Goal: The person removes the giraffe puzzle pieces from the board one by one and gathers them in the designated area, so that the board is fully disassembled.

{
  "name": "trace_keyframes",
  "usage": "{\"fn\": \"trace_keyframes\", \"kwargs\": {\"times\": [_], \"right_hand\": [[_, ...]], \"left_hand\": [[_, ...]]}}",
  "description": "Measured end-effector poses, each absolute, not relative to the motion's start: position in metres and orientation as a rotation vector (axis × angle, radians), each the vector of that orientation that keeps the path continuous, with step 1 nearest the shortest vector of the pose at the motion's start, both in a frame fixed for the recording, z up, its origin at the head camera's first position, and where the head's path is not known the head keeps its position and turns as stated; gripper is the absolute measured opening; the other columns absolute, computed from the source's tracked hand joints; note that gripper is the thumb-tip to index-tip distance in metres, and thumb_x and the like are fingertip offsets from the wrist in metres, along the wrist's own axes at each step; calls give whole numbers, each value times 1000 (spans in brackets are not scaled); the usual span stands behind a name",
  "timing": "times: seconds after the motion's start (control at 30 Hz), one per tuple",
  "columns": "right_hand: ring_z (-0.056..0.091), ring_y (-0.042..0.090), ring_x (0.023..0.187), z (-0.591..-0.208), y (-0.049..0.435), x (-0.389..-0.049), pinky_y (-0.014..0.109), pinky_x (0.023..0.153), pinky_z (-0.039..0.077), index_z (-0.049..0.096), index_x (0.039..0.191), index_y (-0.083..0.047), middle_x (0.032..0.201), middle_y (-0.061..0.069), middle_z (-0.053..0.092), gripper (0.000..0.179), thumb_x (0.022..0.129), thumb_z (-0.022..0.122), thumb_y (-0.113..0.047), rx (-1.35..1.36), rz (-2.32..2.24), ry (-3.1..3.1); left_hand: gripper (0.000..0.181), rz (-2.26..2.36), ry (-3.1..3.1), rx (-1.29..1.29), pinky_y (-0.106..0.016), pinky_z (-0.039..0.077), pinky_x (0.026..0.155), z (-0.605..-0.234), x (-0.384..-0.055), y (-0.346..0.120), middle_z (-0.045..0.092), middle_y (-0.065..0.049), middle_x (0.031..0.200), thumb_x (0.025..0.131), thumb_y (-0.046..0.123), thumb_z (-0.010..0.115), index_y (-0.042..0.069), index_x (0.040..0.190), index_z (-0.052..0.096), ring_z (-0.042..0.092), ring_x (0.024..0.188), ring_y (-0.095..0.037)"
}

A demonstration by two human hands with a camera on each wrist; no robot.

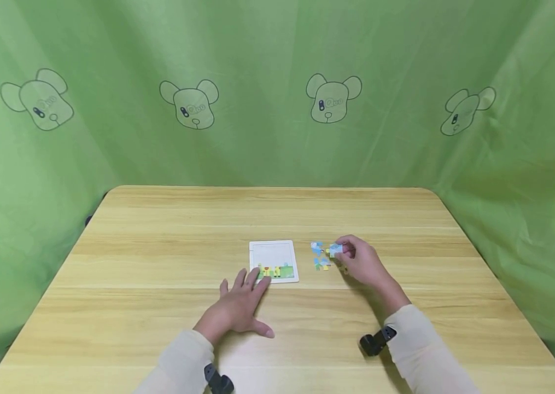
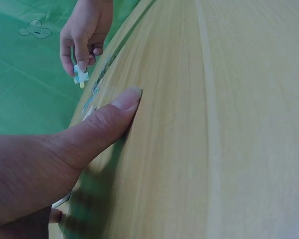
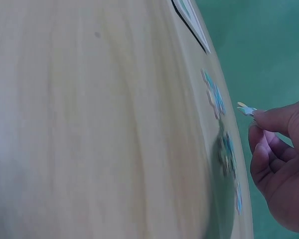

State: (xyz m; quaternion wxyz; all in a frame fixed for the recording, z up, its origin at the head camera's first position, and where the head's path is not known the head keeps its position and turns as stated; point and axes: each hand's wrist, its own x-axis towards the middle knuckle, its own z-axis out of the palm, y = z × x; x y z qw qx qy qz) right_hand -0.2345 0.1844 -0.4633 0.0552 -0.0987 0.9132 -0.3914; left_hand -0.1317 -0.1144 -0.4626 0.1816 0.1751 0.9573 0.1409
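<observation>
My right hand [image 1: 362, 262] pinches a light-blue jigsaw puzzle piece [image 1: 336, 249] between thumb and fingers, raised over the table. In the right wrist view the same piece [image 3: 247, 109] shows edge-on at the fingertips. Loose puzzle pieces [image 1: 317, 264] lie under and beside that hand. My left hand [image 1: 239, 307] rests with spread fingers at the lower left of a white puzzle frame [image 1: 273, 242], fingertips on its near edge. Along the frame's bottom runs a strip of joined green and yellow pieces [image 1: 284, 271]; the rest of its bed is bare white.
The wood-grain table [image 1: 159, 235] extends around the frame on all sides. A green curtain [image 1: 267, 148] printed with mouse heads hangs behind and beside it. Black wrist cameras [image 1: 375, 342] are strapped to both sleeves.
</observation>
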Motion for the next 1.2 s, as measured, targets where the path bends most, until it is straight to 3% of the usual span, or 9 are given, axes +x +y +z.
{"fn": "trace_keyframes", "kwargs": {"times": [0.83,1.2], "right_hand": [[55,31,101,-473,238,-223,43,86,48,52,130,-1,106,16,57,37,95,51,-12,-115,-1150,2800],[54,33,102,-471,245,-219,48,89,46,51,130,3,105,17,57,42,91,58,-12,-99,-1047,2763]], "left_hand": [[117,424,2689,487,-72,10,104,-460,-130,-114,8,-14,158,59,72,69,19,152,19,9,142,-42],[117,426,2690,491,-72,11,104,-460,-130,-114,9,-14,158,59,71,70,19,151,20,10,142,-42]]}}
